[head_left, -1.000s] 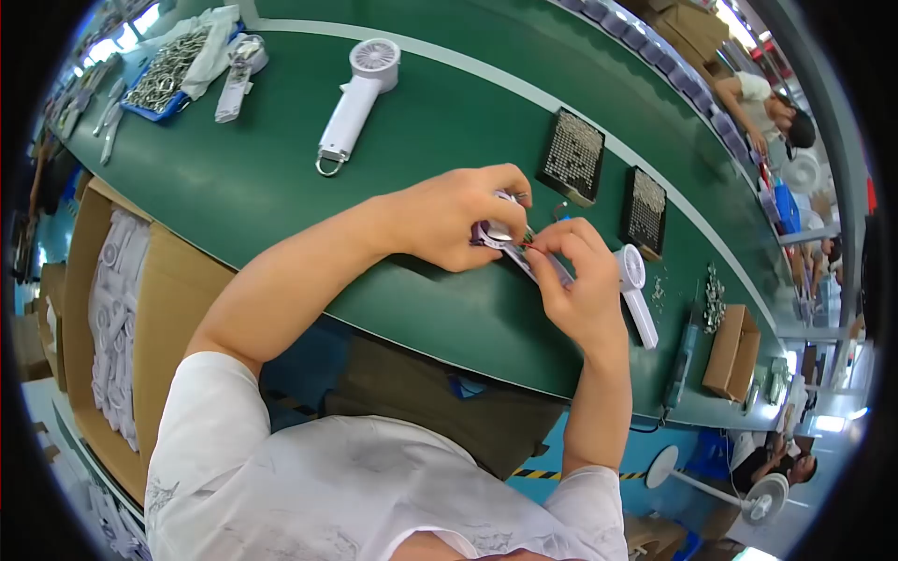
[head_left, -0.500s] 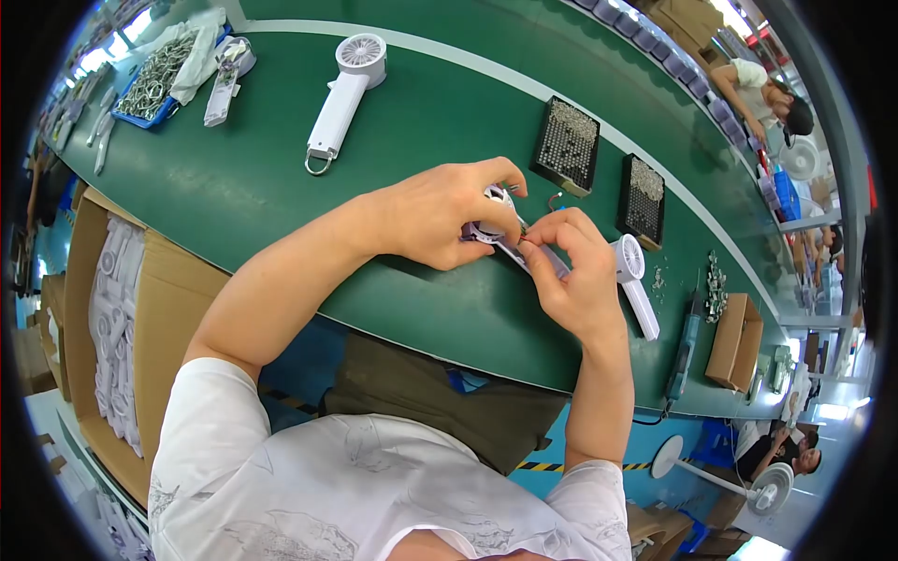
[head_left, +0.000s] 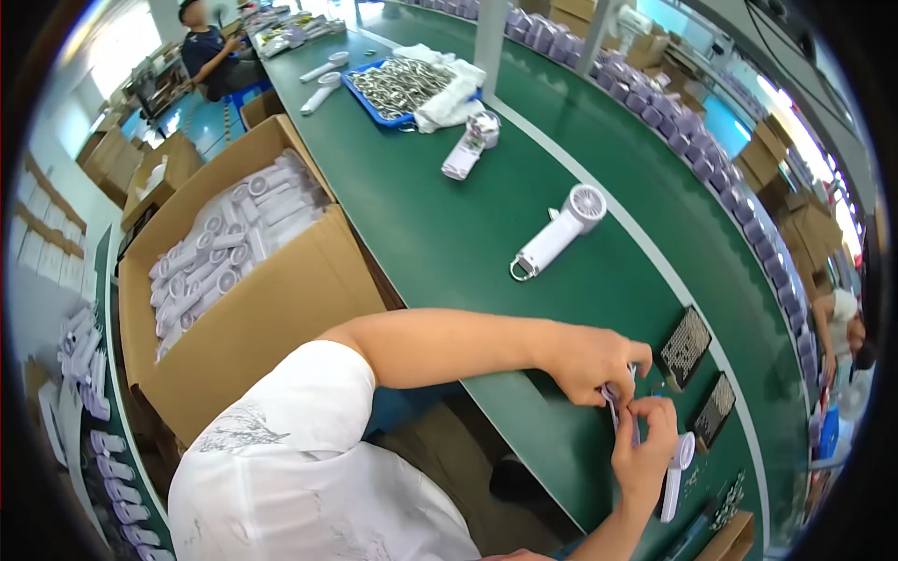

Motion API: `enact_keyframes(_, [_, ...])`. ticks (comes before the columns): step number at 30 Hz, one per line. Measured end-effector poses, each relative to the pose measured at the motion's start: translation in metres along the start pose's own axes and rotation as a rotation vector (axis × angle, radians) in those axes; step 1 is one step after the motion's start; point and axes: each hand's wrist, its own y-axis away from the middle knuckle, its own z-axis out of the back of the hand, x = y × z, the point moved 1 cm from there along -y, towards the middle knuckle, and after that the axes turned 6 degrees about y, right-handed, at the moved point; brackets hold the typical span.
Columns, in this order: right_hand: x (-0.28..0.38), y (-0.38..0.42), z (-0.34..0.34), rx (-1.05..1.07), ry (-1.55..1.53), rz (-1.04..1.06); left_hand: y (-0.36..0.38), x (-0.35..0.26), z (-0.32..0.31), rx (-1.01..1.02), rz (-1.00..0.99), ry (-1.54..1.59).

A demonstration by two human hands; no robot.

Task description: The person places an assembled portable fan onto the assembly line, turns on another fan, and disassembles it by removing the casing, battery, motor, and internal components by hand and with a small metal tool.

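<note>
Cardboard box [head_left: 271,323], w/ smooth pale plastic parts [head_left: 220,248]; blue tray [head_left: 385,120], shiny metal loops. Over green tabletop [head_left: 440,243], our L hand [head_left: 591,363], curled half-shut, grips slim plastic fan [head_left: 611,396]; our R hand's [head_left: 647,439] fingertips bunch against it, exact hold unclear.

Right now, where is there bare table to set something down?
Bare green tabletop lies between the ringed handheld fan, the left forearm and the near edge. Another patch separates that fan from the opened fan. It is crowded around the left hand and right hand, beside the black trays.
</note>
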Motion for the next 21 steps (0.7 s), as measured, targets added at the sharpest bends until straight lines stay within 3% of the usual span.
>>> enact_keyframes(21, [0.0003,0.002,-0.0102,-0.009,0.151,-0.012,-0.0003,0.0032,-0.0054,0.0,-0.008,-0.027])
